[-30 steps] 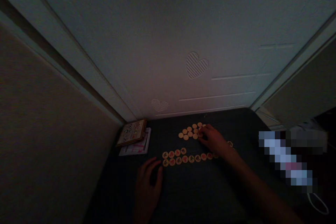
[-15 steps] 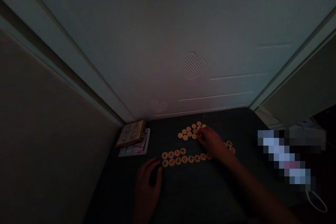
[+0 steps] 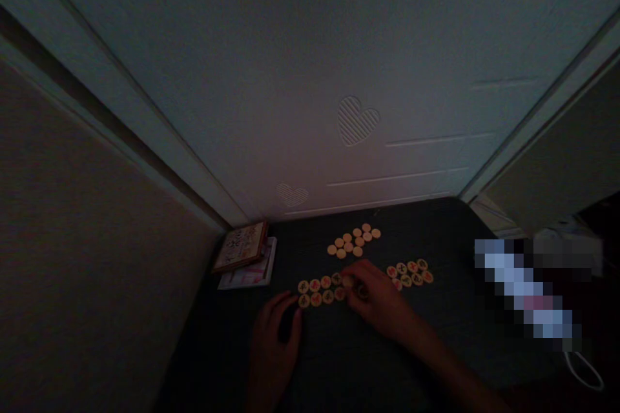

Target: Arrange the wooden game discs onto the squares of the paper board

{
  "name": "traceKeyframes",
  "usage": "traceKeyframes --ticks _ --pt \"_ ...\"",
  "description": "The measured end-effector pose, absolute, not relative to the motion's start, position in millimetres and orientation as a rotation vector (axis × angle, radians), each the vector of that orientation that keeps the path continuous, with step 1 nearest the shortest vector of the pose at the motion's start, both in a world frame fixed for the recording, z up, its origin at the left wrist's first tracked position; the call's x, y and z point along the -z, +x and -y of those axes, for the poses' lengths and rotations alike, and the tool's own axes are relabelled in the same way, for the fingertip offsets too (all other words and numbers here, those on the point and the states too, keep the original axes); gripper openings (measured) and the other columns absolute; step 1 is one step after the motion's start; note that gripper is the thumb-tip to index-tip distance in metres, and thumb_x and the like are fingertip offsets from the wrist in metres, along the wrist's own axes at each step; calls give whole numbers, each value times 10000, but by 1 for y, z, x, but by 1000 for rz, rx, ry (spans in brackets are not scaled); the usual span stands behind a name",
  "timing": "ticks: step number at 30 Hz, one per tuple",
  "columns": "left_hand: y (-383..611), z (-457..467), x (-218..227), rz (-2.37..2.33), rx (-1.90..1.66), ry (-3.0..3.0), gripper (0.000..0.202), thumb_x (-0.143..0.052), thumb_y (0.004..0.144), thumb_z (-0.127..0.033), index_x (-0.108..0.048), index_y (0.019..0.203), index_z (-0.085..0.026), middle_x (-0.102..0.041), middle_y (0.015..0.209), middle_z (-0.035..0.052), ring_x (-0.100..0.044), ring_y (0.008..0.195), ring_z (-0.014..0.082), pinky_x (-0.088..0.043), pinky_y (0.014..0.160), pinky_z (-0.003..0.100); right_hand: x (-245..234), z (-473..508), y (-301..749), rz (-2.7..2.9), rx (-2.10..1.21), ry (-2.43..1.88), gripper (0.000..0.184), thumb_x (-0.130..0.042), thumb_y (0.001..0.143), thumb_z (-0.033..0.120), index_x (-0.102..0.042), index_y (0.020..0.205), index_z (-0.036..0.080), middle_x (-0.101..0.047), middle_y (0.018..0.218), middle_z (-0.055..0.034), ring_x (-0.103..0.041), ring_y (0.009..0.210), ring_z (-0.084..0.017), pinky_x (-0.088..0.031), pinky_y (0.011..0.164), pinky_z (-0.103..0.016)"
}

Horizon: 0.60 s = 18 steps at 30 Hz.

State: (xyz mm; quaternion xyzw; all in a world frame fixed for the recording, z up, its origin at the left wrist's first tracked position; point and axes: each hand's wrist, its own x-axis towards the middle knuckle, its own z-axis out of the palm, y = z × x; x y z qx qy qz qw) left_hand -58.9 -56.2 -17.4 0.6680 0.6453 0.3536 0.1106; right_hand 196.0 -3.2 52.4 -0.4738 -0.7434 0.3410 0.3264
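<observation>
Round wooden game pieces lie on a dark table (image 3: 436, 219). A cluster of blank-faced pieces (image 3: 352, 241) sits at the back. Two short rows of marked pieces (image 3: 320, 291) lie nearer me, and another marked group (image 3: 411, 273) lies to the right. My right hand (image 3: 372, 297) is over the right end of the two rows, fingers pinched on a pale piece (image 3: 347, 281). My left hand (image 3: 274, 342) rests on the table with fingers spread, its fingertips touching the left end of the rows.
A small framed box (image 3: 241, 246) lies on some paper sheets (image 3: 252, 271) at the table's back left. A pale wall with heart shapes (image 3: 357, 119) rises right behind the table. A white cord (image 3: 586, 368) lies at the right edge.
My right hand has come back from the blank-faced cluster to the marked rows with a piece in its fingers. The marked group at the right is now uncovered. My left hand stayed put.
</observation>
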Motion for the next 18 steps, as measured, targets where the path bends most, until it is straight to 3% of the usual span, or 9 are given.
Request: traceKeyframes --ticks 8,13,18 --pt "-58 54 17 -1910 -1038 1999 262 -578 952 -409 -681 1142 -261 -642 1236 78 -629 1142 287 -518 1010 504 -48 17 195 1778 -1141 -1158 208 -570 904 135 -696 1026 246 -669 1022 -25 -639 873 -153 -492 767 -278" --pt "-57 54 15 -1910 -1063 2024 259 -577 950 -400 -685 1136 -255 -648 1228 84 -638 1128 286 -528 995 496 -44 12 201 1448 -1412 -1149 144 -609 937 294 -661 1058 238 -703 920 -12 -655 836 -168 -498 767 -302" --pt "-56 55 14 -1913 -1077 2018 257 -576 952 -401 -687 1131 -254 -644 1229 85 -635 1133 285 -529 995 502 -39 6 207 1094 -1641 -1081 258 -674 910 456 -643 1032 231 -729 891 -15 -681 780 -164 -519 760 -313"
